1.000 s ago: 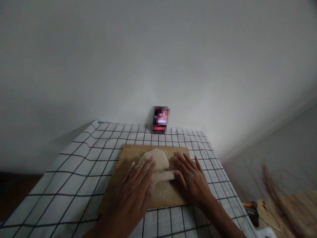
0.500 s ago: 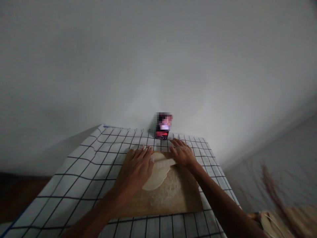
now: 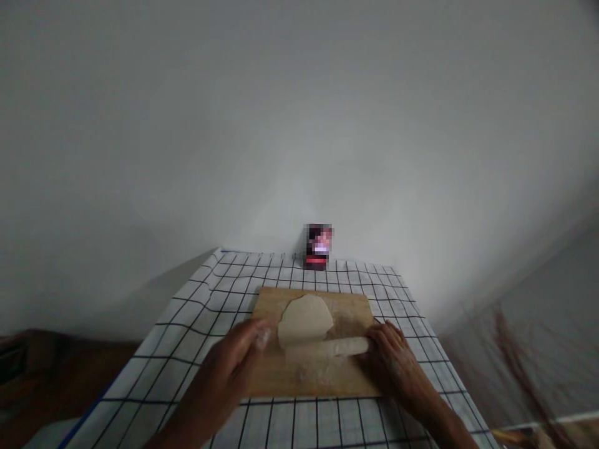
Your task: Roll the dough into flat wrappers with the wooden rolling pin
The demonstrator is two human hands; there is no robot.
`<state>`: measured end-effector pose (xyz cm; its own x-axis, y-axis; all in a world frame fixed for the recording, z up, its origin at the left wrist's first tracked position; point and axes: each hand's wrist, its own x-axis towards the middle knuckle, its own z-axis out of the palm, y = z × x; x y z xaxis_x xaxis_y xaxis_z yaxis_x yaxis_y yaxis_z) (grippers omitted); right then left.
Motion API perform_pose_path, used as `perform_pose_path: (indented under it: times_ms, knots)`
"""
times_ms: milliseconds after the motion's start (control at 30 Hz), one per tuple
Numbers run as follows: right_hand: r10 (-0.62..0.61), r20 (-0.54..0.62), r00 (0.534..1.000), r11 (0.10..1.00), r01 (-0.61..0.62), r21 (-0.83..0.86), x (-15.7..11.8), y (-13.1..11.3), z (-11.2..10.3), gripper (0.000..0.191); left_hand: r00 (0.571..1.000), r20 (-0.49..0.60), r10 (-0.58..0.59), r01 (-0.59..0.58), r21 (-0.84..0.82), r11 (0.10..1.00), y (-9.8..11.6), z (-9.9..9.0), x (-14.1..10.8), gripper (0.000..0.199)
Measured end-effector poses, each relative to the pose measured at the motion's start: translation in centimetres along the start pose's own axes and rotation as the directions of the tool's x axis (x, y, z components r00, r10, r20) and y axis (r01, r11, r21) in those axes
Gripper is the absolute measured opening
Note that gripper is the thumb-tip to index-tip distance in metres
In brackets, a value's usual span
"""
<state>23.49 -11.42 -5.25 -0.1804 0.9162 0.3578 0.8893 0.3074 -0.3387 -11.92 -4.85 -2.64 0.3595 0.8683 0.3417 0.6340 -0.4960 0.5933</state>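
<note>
A flat, roughly round sheet of dough (image 3: 305,318) lies on a wooden board (image 3: 276,388) dusted with flour. Across the dough's near edge runs a pale rolling pin (image 3: 349,347), its left part smeared by motion. My right hand (image 3: 388,352) is closed round the pin's right end, over the board's right side. At the board's left edge is my left hand (image 3: 241,349), bent and blurred, with white flour on its fingertips. A small gap seems to part it from the pin's left end, and its finger position is unclear.
Under the board is a white tablecloth with black grid lines (image 3: 187,340). A phone (image 3: 318,247) with a lit, pixelated screen leans against the grey-white wall (image 3: 299,125). Thin reddish-brown branches (image 3: 515,368) stand beyond the table on the right.
Both hands have come back toward me, the right one bringing the rolling pin to the dough's near edge. My left hand has left the dough's far left side. The view has shifted slightly.
</note>
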Motion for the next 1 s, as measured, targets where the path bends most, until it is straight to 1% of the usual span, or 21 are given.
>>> perform_pose_path:
  times_ms: [33,100,133,200,267,333,367,467,567,633,700,767,833,900,933,967,1000]
  knots:
    - [0.03,-0.023,0.999,0.998,-0.029,0.047,0.5,0.3,-0.5,0.022,1.0,0.0,-0.031,0.031,0.045,0.998,-0.4,-0.5,1.1,0.035]
    - [0.097,-0.059,0.994,0.983,-0.086,0.164,2.1,0.6,-1.1,0.02,0.998,0.043,-0.034,0.026,0.178,0.984,-0.7,-0.5,3.2,0.032]
    - [0.126,-0.075,0.989,0.968,-0.106,0.226,3.1,0.6,-1.2,0.019,0.997,0.074,-0.024,0.004,0.251,0.968,-0.6,0.0,4.1,0.032]
    - [0.179,-0.109,0.978,0.936,-0.135,0.324,5.5,0.4,-0.7,0.021,0.995,0.104,-0.006,-0.033,0.364,0.931,-0.1,1.7,5.4,0.034]
    - [0.215,-0.142,0.966,0.919,-0.151,0.363,7.7,0.0,0.3,0.026,0.995,0.1,0.015,-0.055,0.404,0.913,0.5,3.4,6.5,0.037]
    - [0.246,-0.157,0.956,0.907,-0.17,0.385,9.3,-0.4,1.5,0.03,0.991,0.13,0.033,-0.078,0.361,0.929,0.9,4.6,7.3,0.038]
    - [0.261,-0.158,0.952,0.9,-0.18,0.397,9.7,-0.5,2.0,0.031,0.988,0.15,0.032,-0.08,0.325,0.942,1.0,4.9,7.7,0.039]
    - [0.292,-0.148,0.945,0.879,-0.204,0.43,9.7,-0.3,2.7,0.034,0.981,0.194,-0.012,-0.039,0.257,0.966,1.0,4.9,8.4,0.046]
    - [0.315,-0.135,0.94,0.864,-0.224,0.451,8.7,0.3,2.5,0.034,0.975,0.218,-0.045,-0.013,0.253,0.967,1.1,4.3,8.6,0.053]
    - [0.332,-0.133,0.934,0.853,-0.237,0.464,8.2,0.7,2.2,0.035,0.972,0.227,-0.068,0.014,0.231,0.973,1.2,4.1,8.8,0.047]
    - [0.347,-0.135,0.928,0.843,-0.246,0.478,8.0,0.9,2.1,0.035,0.965,0.24,-0.106,0.065,0.171,0.983,1.3,4.1,9.2,0.042]
    - [0.358,-0.138,0.924,0.835,-0.25,0.491,8.0,0.9,2.1,0.035,0.951,0.274,-0.142,0.121,0.093,0.988,1.3,4.5,9.7,0.046]
    - [0.364,-0.138,0.921,0.828,-0.252,0.501,8.1,0.8,2.1,0.036,0.938,0.317,-0.142,0.141,0.025,0.99,1.3,5.0,10.2,0.051]
    - [0.37,-0.138,0.919,0.822,-0.254,0.509,8.1,0.8,2.0,0.036,0.926,0.357,-0.12,0.145,-0.044,0.988,1.4,5.1,10.5,0.042]
    - [0.374,-0.14,0.917,0.819,-0.257,0.513,8.1,0.9,2.0,0.037,0.922,0.373,-0.104,0.14,-0.073,0.987,1.5,4.9,10.6,0.035]
    - [0.379,-0.141,0.914,0.817,-0.259,0.515,8.1,1.0,1.9,0.038,0.92,0.382,-0.088,0.135,-0.096,0.986,1.7,4.5,10.6,0.032]
    - [0.384,-0.143,0.912,0.814,-0.261,0.518,8.1,1.1,1.8,0.038,0.919,0.386,-0.078,0.131,-0.112,0.985,1.9,3.8,10.5,0.034]
